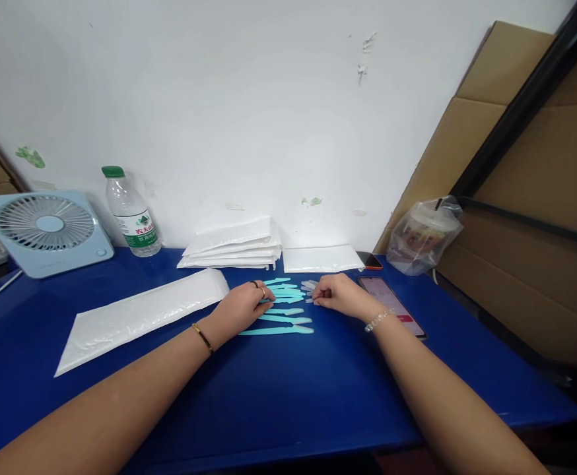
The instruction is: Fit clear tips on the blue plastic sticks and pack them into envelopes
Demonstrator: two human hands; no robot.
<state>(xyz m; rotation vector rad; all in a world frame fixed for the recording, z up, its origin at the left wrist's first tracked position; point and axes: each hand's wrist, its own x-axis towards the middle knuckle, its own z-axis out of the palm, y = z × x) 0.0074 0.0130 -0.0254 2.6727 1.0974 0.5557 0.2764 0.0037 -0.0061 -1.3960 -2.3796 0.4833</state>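
The slim turquoise sticks are spread in a loose row on the blue worktop, with the small clear pieces just beside their right-hand ends. The left hand is placed over the upper sticks, its fingers curled; whether any stick is clasped in that grip cannot be told. The right hand is set at the clear pieces with its fingertips drawn in, though a piece held in that grip cannot be confirmed. The sticks are judged to be light, fairly stiff plastic, smooth enough to slide or roll when nudged. Each is best taken by its plain narrow shank, away from the widened end (a paler edge is noted there on the nearest ones, possibly delicate or sharp). The clear pieces are judged lighter still, easily scattered, and best pinched singly by their sides without squeezing.
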